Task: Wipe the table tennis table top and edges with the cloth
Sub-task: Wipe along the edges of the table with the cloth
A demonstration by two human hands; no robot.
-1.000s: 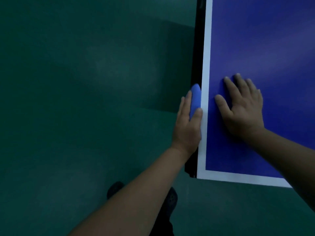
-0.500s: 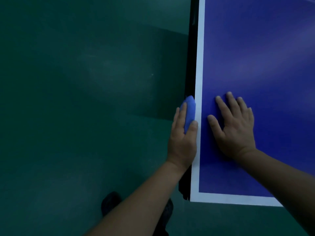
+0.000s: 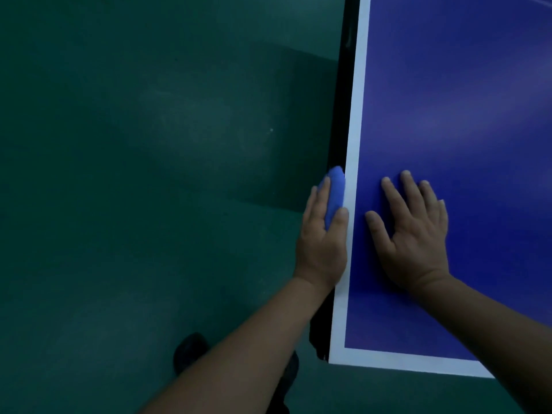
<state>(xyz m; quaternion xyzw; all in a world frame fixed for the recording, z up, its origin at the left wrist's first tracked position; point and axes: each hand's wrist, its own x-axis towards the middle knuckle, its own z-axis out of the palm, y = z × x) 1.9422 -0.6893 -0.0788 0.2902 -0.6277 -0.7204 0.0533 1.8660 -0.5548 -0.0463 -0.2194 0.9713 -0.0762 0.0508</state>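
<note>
Cloth (blue) — long axis along table edge.

Left hand curled, gripping; right hand flat, fingers spread

two hands, one cloth, one table, two shoes.

A dull, dark green smooth floor fills the whole left half of the frame and runs on as a strip along the bottom right. The light is dim; a soft pale sheen lies on it left of centre, with one tiny white speck nearby. A darker, straight-edged shadow spreads across the floor from upper centre down to mid-frame. At the bottom centre sit two dark shoes, barely distinct.
</note>
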